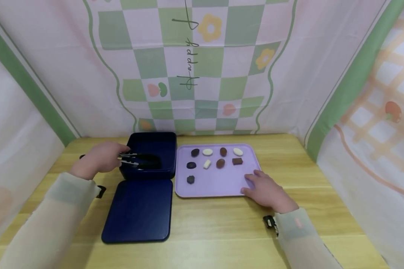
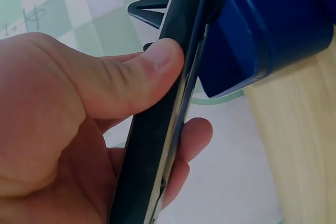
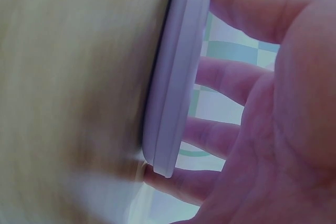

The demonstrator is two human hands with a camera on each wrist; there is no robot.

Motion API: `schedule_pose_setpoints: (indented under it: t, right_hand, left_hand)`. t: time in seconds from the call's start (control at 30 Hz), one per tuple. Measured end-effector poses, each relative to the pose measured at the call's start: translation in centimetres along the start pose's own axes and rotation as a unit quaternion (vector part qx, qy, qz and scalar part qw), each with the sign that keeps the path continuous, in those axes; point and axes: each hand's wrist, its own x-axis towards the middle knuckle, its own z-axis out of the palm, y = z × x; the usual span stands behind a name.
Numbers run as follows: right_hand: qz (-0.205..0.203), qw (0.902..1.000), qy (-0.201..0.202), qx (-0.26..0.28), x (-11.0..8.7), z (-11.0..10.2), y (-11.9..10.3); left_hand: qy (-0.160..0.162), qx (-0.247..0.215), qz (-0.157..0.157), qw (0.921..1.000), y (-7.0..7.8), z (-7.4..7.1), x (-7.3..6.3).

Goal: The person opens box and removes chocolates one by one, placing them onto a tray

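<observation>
My left hand point(image 1: 101, 158) grips black-and-silver tongs point(image 1: 131, 163), their dark tips over the inside of a deep navy box point(image 1: 166, 140). In the left wrist view the thumb presses along the black handle of the tongs point(image 2: 155, 124), with fingers behind it. Whether the tips hold anything cannot be made out against the dark box. My right hand point(image 1: 267, 190) rests at the front right corner of a lilac tray point(image 1: 219, 186), fingers spread and touching its rim. On the tray sit several chocolates, among them a white oval one point(image 1: 238, 151) and a brown rectangular one point(image 1: 237, 161).
A flat navy lid point(image 1: 138, 213) lies on the wooden table point(image 1: 215, 231) in front of the box. The tray stands close against the box's right side. Patterned cloth point(image 1: 195, 63) hangs behind and on both sides.
</observation>
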Motion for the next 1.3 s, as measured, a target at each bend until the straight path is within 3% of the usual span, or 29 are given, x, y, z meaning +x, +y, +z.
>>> schedule_pose_setpoints:
  t: [0.23,0.47,0.8,0.97,1.3]
  right_hand:
    - [-0.001,1.0,0.002,-0.002,-0.1,-0.1,-0.1]
    - [0.004,1.0,0.001,0.001,0.1,0.1,0.0]
    - [0.005,1.0,0.003,-0.001,0.1,0.1,0.2]
    - [0.004,1.0,0.003,-0.002,0.1,0.1,0.1]
    - [0.002,1.0,0.004,0.001,-0.1,0.0,-0.1]
  left_hand:
    - [0.014,-0.022,-0.027,0.9993,-0.4,1.0,0.2]
    - [0.036,-0.139,-0.106,0.9839,-0.8,1.7,0.2]
    - [0.042,-0.177,-0.112,0.9768,-0.2,1.6,0.2]
    - [0.067,-0.184,-0.099,0.9756,1.6,1.2,-0.2]
    - [0.118,-0.151,-0.044,0.9805,7.4,1.3,-0.6]
